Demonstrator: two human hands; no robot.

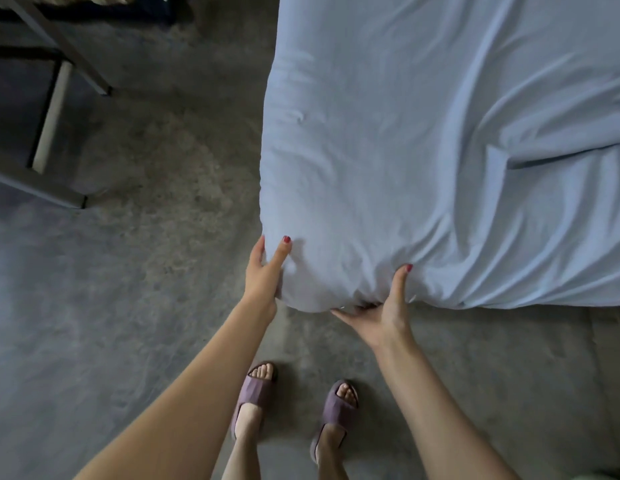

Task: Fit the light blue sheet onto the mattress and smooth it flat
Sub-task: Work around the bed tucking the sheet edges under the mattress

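Observation:
The light blue sheet covers the mattress, which fills the upper right of the head view and is hidden under it. Long creases and a raised fold run across the sheet at the right. At the near corner, my left hand grips the sheet on the corner's left side, thumb on top and fingers under the fabric. My right hand holds the bunched fabric under the corner's front edge, thumb pointing up against the sheet and fingers tucked below.
A grey concrete floor lies to the left and in front of the bed. Grey furniture legs stand at the upper left. My feet in purple slippers stand just before the corner.

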